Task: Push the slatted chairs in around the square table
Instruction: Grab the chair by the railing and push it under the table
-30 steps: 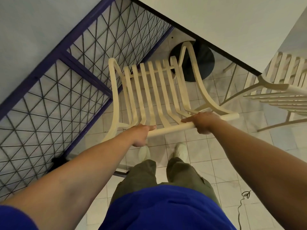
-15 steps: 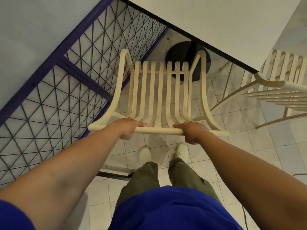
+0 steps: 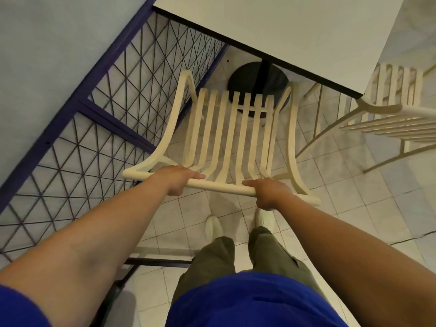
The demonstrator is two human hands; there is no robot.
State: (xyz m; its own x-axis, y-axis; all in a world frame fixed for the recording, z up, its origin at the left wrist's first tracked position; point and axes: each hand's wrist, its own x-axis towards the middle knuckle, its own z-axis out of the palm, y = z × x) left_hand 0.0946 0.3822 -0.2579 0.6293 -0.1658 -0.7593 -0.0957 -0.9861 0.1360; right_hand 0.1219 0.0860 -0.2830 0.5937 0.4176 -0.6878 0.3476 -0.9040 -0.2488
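Cream-coloured slatted chair (image 3: 224, 188) faces the white square surface (image 3: 295, 27), seat front near its edge, not tucked yet. Left hand (image 3: 179, 179) and right hand (image 3: 269, 193) both grip the top rail. Second slatted chair (image 3: 387, 110) looks undone too.

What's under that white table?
A black post on a round black base, standing on the tiled floor; part of the base shows through the chair slats. The tabletop covers the post's upper end and the floor farther back.
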